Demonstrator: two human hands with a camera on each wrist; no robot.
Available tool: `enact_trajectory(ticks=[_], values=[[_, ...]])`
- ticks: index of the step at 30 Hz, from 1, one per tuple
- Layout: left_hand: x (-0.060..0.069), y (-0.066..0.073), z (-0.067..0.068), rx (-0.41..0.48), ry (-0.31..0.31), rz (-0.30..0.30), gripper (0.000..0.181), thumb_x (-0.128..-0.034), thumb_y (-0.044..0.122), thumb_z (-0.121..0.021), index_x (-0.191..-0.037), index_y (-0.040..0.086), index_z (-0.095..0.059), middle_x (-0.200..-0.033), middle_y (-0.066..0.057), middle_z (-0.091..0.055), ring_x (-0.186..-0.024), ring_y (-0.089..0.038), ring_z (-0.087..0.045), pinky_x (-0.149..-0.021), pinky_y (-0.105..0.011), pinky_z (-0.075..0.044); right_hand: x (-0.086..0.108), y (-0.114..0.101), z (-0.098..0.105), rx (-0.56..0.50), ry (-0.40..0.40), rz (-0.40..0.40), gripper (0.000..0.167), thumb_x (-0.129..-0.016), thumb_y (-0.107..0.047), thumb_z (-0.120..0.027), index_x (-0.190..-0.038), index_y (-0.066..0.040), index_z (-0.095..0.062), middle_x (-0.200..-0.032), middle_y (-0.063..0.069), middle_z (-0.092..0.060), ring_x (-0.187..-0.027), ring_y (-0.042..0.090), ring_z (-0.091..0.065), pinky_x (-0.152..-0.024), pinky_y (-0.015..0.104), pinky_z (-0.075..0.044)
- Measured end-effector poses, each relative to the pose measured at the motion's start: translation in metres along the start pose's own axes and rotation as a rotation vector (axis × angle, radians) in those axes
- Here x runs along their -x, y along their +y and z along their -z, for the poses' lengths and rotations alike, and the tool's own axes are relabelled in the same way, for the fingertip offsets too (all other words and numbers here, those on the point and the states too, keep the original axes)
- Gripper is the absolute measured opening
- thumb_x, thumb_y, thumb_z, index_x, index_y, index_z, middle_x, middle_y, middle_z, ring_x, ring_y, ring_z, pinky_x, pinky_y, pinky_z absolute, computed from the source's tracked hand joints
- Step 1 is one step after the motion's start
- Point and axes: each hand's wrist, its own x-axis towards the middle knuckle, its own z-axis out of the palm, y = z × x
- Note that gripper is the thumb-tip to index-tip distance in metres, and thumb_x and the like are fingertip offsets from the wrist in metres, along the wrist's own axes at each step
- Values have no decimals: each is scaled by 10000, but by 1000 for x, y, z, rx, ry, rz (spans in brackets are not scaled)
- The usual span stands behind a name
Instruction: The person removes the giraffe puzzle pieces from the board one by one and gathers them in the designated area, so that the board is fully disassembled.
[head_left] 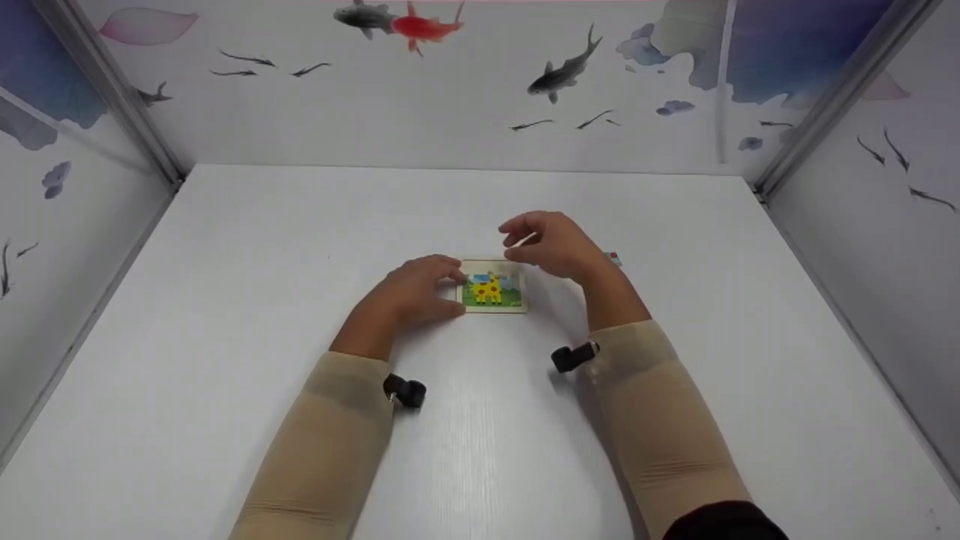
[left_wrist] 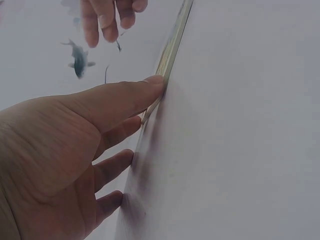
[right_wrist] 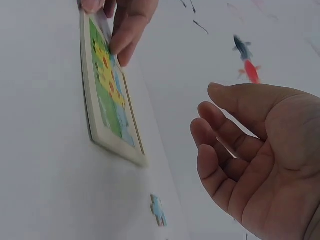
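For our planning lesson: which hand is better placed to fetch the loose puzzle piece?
Probably the right grip: it looks empty and nearer the puzzle piece, while the left grip holds the giraffe puzzle.

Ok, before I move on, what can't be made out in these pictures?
- Loose jigsaw piece, head view: partly hidden behind the wrist of the right hand.
- Its print, right wrist view: too small and blurred to read.
- Left edge of the framed giraffe jigsaw, head view: partly covered by the left hand.
- The jigsaw's picture, left wrist view: seen nearly edge-on.
- Left hand, right wrist view: cut off by the top edge.
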Motion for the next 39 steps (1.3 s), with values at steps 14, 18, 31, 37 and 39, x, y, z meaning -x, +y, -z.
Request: enact_trajectory(ticks=[14,18,31,37,39], values=[[-1,-4,1,-22,8,-38,498,-974,397,-755,-1446,270,-659,-1682,71,-460,-1632,-243,-334,-1347,-531,-275,-13,-5,-34,48,-101,65,379,-995,-254,-770,-1367,-202,-720,-1214,-10,-726,-1166,203,-681,-1020,394,-602],[-2,-6,0,-37,10,-53,493,-977,402,-748,-1444,273,-660,-1682,68,-463,-1625,-245,-349,-1340,-534,-290,-17,3,-39,66,-132,41,344,-998,-253,-760,-1338,-210,-734,-1204,1,-724,-1150,210,-674,-1002,398,-590],[-3,-5,-1,-47,-3,-61,450,-982,400,-740,-1410,272,-685,-1691,67,-451,-1627,-250,-342,-1336,-538,-296,-13,3,-48,157,-183,-30,413,-955,-217,-818,-1359,-232,-733,-1330,-3,-702,-1202,235,-622,-1096,431,-556],[-2,-7,1,-37,-12,-79,381,-991,364,-741,-1367,307,-730,-1689,77,-452,-1624,-261,-345,-1330,-556,-297,-14,1,-50,187,-179,-30,419,-960,-186,-810,-1370,-204,-724,-1294,13,-696,-1151,238,-614,-1057,420,-562],[-2,-7,1,-32,-11,-78,372,-989,361,-742,-1359,321,-737,-1689,80,-451,-1626,-263,-341,-1330,-564,-292,-15,1,-51,198,-178,-33,414,-961,-183,-809,-1366,-204,-724,-1283,10,-693,-1143,235,-611,-1053,417,-561]])
